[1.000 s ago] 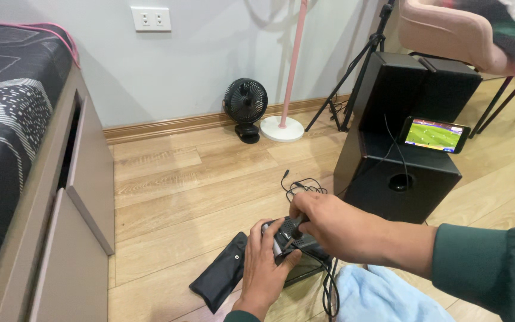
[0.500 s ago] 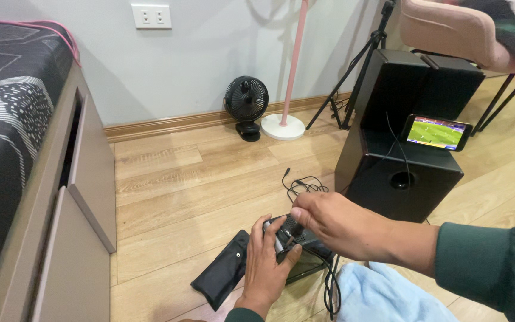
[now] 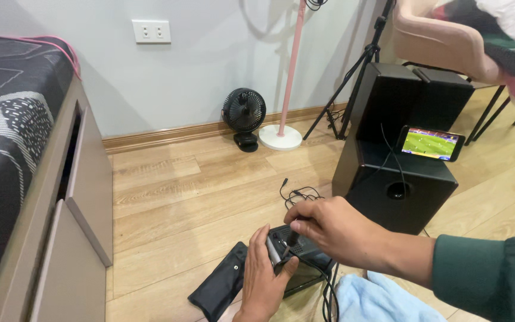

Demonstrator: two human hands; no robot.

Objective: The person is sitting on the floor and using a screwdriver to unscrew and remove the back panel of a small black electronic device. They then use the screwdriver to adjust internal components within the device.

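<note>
I am looking down at a wooden floor (image 3: pixel 198 197), and at about six o'clock in my view the left hand (image 3: pixel 266 283) is wrapping its fingers and thumb around the near end of a small black device (image 3: pixel 296 259) that is lying flat on the boards. The right hand (image 3: pixel 335 229) is coming in from four o'clock on a dark green sleeve (image 3: pixel 487 277), its fingertips pinched together on a thin dark tool (image 3: pixel 290 241) whose tip is pressing down on the top of the device. A flat black pouch (image 3: pixel 222 289) is lying just beside the left hand at its nine o'clock, touching the floor, and a light blue cloth (image 3: pixel 379 298) is sitting at the device's four o'clock. Thin black cables (image 3: pixel 299 194) are curling on the floor at twelve o'clock from the hands. A large black speaker box (image 3: pixel 388 191) is standing at two o'clock, with a phone (image 3: pixel 431 144) showing a green field propped on its top. Farther off at twelve o'clock a small black fan (image 3: pixel 244 113) is sitting against the baseboard, next to the round white base of a pink pole (image 3: pixel 291 71). A bed frame (image 3: pixel 73 197) is running along the nine o'clock edge, and a pink chair (image 3: pixel 442 42) is showing at one o'clock.
</note>
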